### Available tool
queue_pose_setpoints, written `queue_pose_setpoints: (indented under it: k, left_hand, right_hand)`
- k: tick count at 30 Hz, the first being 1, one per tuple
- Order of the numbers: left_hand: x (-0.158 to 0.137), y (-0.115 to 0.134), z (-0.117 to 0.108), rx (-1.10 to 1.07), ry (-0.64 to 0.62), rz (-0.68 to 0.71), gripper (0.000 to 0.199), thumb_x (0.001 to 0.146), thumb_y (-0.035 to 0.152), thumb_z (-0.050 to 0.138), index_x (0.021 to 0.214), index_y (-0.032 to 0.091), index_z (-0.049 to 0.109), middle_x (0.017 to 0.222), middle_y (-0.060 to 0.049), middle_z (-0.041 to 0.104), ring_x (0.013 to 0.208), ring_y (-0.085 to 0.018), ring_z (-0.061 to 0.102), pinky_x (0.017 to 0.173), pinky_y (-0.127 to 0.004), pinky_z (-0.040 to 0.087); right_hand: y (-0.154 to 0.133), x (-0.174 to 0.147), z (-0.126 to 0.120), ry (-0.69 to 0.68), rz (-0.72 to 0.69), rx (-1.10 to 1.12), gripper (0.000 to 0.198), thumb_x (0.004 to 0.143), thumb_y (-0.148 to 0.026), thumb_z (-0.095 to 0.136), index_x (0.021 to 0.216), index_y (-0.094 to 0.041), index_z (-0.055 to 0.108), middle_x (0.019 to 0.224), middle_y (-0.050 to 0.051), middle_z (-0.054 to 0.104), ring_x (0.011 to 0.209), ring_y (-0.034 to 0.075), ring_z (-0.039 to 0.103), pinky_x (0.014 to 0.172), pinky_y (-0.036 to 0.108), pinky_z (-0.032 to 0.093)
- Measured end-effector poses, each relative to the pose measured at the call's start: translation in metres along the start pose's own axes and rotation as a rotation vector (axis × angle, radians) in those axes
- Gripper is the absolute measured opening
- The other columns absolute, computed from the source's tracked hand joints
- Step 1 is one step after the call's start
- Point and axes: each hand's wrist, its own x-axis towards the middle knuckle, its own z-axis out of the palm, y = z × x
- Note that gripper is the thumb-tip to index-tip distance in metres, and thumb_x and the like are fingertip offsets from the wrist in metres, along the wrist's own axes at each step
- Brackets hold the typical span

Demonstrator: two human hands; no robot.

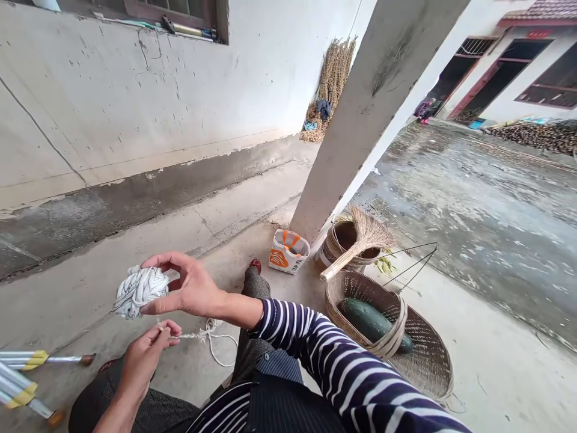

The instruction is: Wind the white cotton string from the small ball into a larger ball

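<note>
A ball of white cord (142, 291), wound in thick crossing turns, is in my right hand (192, 287), which reaches across to the left with thumb and fingers around the ball's near side. Just below it, my left hand (146, 356) pinches a strand of the cord between thumb and fingertips. From there the loose cord (220, 352) runs right, partly twisted or knotted, and ends in a loop beside my leg. The ball's far side is only partly visible.
Metal legs with yellow bands (33, 359) stand at lower left. On my right are a woven basket (435, 355) holding a dark green gourd (372, 322), a straw broom (363, 237) across a bucket (331, 248), and a white-orange bag (288, 258) by a pillar (356, 126). A person (424, 109) sits far off.
</note>
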Motion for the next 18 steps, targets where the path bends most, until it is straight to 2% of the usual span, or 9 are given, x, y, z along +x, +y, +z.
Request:
queue_pose_setpoints:
  k: [3,6,8,12,18]
  left_hand:
    - [-0.007,-0.011,0.001,-0.042,-0.053,-0.088,0.060,0.060,0.077,0.072,0.081,0.021,0.074,0.082,-0.005,0.079,0.080,-0.033,0.077,0.080,-0.039,0.063]
    - [-0.013,-0.004,0.003,-0.089,-0.068,-0.044,0.062,0.065,0.075,0.074,0.095,0.020,0.073,0.085,-0.005,0.078,0.083,-0.031,0.077,0.085,-0.039,0.062]
    - [-0.019,0.008,0.007,-0.148,-0.078,0.007,0.062,0.072,0.071,0.073,0.105,0.018,0.071,0.084,-0.005,0.077,0.082,-0.027,0.075,0.086,-0.038,0.062]
    - [-0.027,0.025,0.012,-0.212,-0.066,0.044,0.058,0.083,0.070,0.065,0.096,0.014,0.070,0.080,-0.008,0.075,0.074,-0.022,0.071,0.078,-0.035,0.061]
    - [-0.036,0.017,0.007,-0.276,-0.166,0.091,0.046,0.093,0.059,0.059,0.092,0.014,0.068,0.072,-0.004,0.069,0.067,-0.017,0.065,0.067,-0.028,0.057]
  right_hand:
    - [-0.001,0.008,-0.010,0.054,-0.027,-0.012,0.066,0.048,-0.042,0.096,0.106,-0.026,0.067,0.100,0.001,0.064,0.090,0.017,0.060,0.072,0.027,0.053]
    - [0.008,0.012,-0.022,0.129,0.018,-0.060,0.067,0.045,-0.042,0.096,0.103,-0.024,0.067,0.097,0.000,0.066,0.088,0.017,0.059,0.072,0.027,0.052]
    - [0.017,0.012,-0.029,0.169,0.042,-0.067,0.066,0.044,-0.040,0.096,0.100,-0.022,0.067,0.098,0.001,0.067,0.090,0.017,0.060,0.080,0.029,0.053]
    - [0.027,0.009,-0.040,0.257,0.017,-0.034,0.066,0.042,-0.032,0.095,0.100,-0.022,0.066,0.098,0.000,0.069,0.091,0.017,0.061,0.089,0.031,0.053]
    - [0.037,0.011,-0.051,0.264,0.079,0.111,0.058,0.053,-0.028,0.090,0.104,-0.023,0.063,0.098,-0.001,0.069,0.085,0.016,0.062,0.077,0.030,0.054]
